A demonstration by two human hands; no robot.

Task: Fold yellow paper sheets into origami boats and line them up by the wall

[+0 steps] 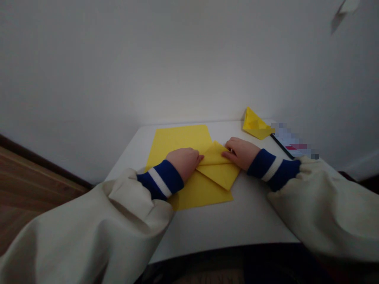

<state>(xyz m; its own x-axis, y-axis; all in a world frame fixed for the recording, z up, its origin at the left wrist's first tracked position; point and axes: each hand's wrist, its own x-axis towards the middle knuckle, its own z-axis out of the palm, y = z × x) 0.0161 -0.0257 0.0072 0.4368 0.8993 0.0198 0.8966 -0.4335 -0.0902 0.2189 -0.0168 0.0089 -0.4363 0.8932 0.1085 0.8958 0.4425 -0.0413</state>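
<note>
Left hand [184,162] and right hand [243,153] are pinching a folded yellow paper [219,171] at opposite ends, apparently hiding its gripped edges.

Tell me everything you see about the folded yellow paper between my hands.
The folded paper is yellow and matte-looking, creased into layers: a peak on the far side, a fold line across it, a pointed part toward you. It is partly over a flat yellow sheet, its ends held by your left hand and right hand.
</note>
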